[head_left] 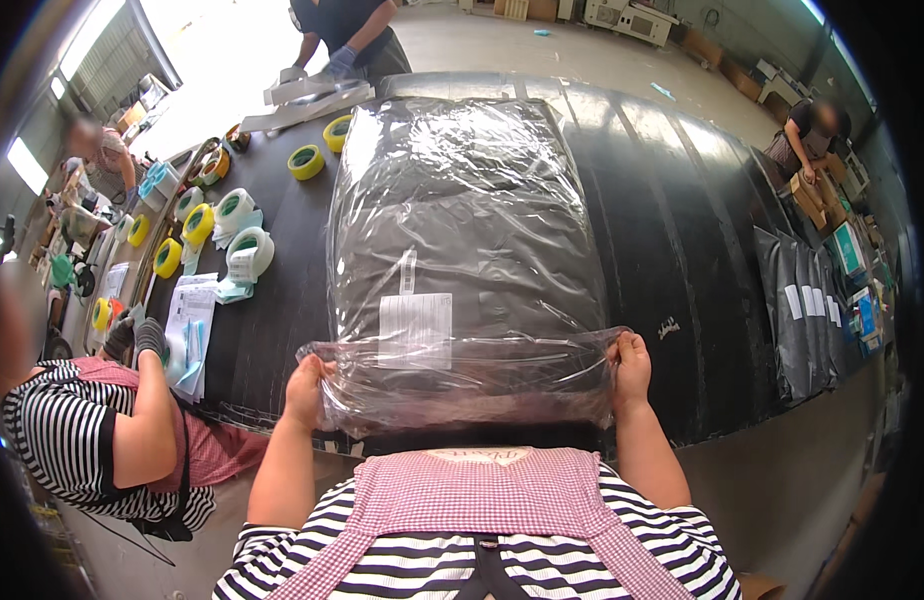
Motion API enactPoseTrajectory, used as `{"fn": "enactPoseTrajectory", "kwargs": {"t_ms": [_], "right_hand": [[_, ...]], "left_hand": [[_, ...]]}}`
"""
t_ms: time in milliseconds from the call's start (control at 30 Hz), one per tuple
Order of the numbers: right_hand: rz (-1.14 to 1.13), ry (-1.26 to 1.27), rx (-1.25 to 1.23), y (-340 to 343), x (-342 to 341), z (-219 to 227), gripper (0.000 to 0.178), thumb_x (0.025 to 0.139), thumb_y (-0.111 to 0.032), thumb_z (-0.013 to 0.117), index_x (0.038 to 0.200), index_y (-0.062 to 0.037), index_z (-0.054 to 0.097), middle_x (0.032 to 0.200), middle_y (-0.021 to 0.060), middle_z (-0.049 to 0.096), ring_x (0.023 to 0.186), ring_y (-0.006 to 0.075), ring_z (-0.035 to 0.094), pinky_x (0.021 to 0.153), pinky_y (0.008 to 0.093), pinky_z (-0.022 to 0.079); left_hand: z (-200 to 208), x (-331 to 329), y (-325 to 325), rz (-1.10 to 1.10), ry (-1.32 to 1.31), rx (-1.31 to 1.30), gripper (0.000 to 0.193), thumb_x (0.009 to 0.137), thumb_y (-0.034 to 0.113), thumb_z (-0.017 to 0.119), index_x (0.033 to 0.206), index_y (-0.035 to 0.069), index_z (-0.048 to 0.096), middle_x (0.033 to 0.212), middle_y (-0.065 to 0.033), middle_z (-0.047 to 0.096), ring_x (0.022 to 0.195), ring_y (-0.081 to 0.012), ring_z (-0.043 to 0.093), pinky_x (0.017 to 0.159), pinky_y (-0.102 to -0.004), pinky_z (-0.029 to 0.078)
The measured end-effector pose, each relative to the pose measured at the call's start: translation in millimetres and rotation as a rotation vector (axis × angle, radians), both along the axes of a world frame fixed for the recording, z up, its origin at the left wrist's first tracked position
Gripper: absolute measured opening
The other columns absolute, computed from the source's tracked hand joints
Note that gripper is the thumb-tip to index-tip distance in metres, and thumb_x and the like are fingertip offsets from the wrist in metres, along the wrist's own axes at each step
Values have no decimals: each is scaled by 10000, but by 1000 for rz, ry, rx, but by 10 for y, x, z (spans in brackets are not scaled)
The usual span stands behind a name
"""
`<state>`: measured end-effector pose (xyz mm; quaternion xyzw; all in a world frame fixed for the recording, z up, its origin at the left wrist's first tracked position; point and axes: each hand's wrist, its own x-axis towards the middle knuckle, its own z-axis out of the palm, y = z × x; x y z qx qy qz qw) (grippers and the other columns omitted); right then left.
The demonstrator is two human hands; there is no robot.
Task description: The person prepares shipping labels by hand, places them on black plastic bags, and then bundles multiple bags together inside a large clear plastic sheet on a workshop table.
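A large dark package (482, 230) lies flat on the black table, inside a clear plastic bag (462, 385). The bag's loose near end hangs toward the table's front edge. My left hand (304, 388) grips the left corner of that end, fingers closed on the film. At the opposite corner, my right hand (631, 365) pinches the film the same way. Between them the plastic is drawn out wide and wrinkled. A white printed label (415, 330) shows through near the package's lower left, with a small narrow sticker above it.
Several tape rolls (250, 253) and papers (189, 320) lie left on the black table (672, 230). Flat grey packages (797, 310) sit at the right edge. A co-worker in stripes (112, 430) stands close by on the left; another person (352, 40) handles grey sheets at the far end.
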<state>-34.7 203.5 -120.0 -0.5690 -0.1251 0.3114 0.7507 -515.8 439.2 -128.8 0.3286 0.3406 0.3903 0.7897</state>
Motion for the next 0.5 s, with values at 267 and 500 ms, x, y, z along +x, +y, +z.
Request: {"fn": "enactPoseTrajectory", "kwargs": {"t_ms": [267,500], "right_hand": [[-32,216,111,-3,16,43,90,970,-143,626,892,-108,598,744,7,609,645,91,571,573,221,478],[-48,285,289,25,47,-78,105,896,-119,733,904,-104,630,806,-4,642,658,94,565,620,239,479]], "left_hand": [[-35,-113,499,-35,678,252,132,966,165,589,920,46,625,810,3,601,722,-103,523,702,-267,438],[1127,645,895,366,1233,1271,440,763,-11,602,1202,-3,581,1199,-185,598,1136,-251,561,983,-364,433]]}}
